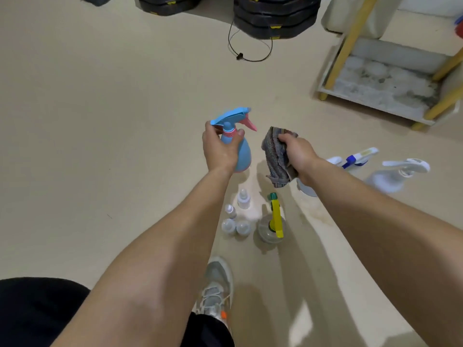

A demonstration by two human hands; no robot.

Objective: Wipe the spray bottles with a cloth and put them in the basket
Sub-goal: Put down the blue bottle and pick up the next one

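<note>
At the bottom centre of the frame a grey shoe (218, 284) stands on the beige floor (100, 121). Just above it stand four small white bottles (236, 216) and a yellow-topped spray bottle (271, 226). At mid-frame the left hand (220, 146) grips a blue spray bottle (243, 154) by its neck. Just beside it, not touching, the right hand (298, 154) clutches a folded grey cloth (274, 151). Two white spray bottles (398, 174) lie at the right. A rack (375, 96) stands at the upper right.
</note>
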